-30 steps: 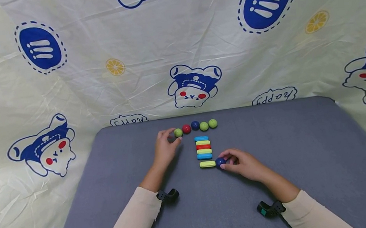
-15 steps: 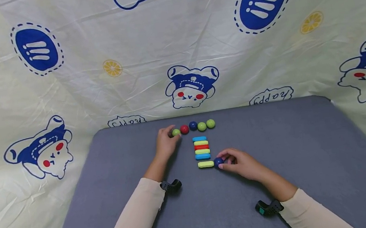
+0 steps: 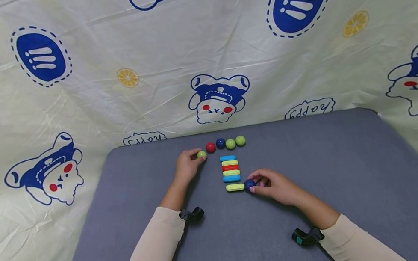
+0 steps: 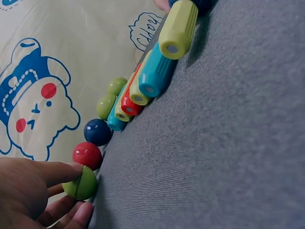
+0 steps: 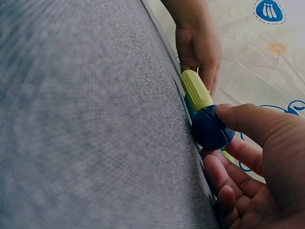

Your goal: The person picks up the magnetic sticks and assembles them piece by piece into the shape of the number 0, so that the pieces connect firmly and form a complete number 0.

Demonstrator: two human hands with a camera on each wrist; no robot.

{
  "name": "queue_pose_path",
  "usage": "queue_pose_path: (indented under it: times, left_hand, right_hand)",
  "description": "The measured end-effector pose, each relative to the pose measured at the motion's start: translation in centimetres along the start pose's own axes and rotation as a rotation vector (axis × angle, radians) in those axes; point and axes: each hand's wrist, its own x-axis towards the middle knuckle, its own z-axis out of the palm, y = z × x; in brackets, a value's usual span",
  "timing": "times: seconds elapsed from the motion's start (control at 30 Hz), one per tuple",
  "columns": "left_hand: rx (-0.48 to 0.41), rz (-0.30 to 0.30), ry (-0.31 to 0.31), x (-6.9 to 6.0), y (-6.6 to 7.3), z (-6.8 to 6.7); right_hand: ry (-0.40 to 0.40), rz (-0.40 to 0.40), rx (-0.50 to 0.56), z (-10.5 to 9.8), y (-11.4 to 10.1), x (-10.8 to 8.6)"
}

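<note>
My left hand [image 3: 187, 165] pinches a green ball [image 4: 81, 183] between thumb and fingers, at the left end of a row of balls. Beside it sits a red ball [image 4: 87, 155], followed by a dark blue ball [image 3: 221, 143] and two more green balls [image 3: 230, 144]. My right hand [image 3: 277, 186] holds another dark blue ball [image 5: 212, 127] between thumb and fingers. That ball touches the right end of a yellow building rod [image 3: 235, 187] lying on the table. Grey round discs show in the rod ends in the left wrist view.
Behind the yellow rod lies a stack-like column of several parallel rods, blue, yellow and red [image 3: 230, 168]. Everything rests on a grey cloth-covered table [image 3: 312, 157]. A printed white curtain [image 3: 167, 101] hangs along its back edge.
My left fingers have closed on the end green ball and drawn it slightly towards me, off the line of the row. My right hand keeps its hold on the dark blue ball.
</note>
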Motion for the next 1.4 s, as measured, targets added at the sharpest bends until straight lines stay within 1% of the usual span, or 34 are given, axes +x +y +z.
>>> queue_pose_path:
  times: [0.17,0.4,0.67,0.8,0.93,1.27,1.4]
  left_hand:
    - [-0.025,-0.042,-0.059,-1.0,0.1,-0.5]
    - [-0.062,-0.062,-0.142,-2.3,0.0,-1.1]
    - [-0.084,-0.06,-0.191,-3.6,0.1,-1.1]
    - [-0.096,-0.069,-0.221,-4.4,0.1,-1.1]
    - [-0.084,-0.058,-0.263,-5.1,0.2,-1.2]
    - [-0.075,-0.003,-0.353,-7.1,0.5,-1.4]
    - [-0.071,0.008,-0.388,-7.7,0.9,-1.4]
  right_hand:
    - [0.0,-0.003,-0.006,0.0,-0.1,0.0]
    - [0.005,0.0,-0.022,0.1,-0.1,0.0]
    - [-0.003,0.015,-0.033,0.0,-0.2,0.2]
    - [-0.003,0.015,-0.035,0.0,-0.2,0.2]
    - [-0.002,0.017,-0.035,0.1,-0.1,0.1]
    - [-0.001,0.019,-0.031,0.1,0.0,0.1]
    - [0.001,0.014,-0.037,0.1,0.0,0.2]
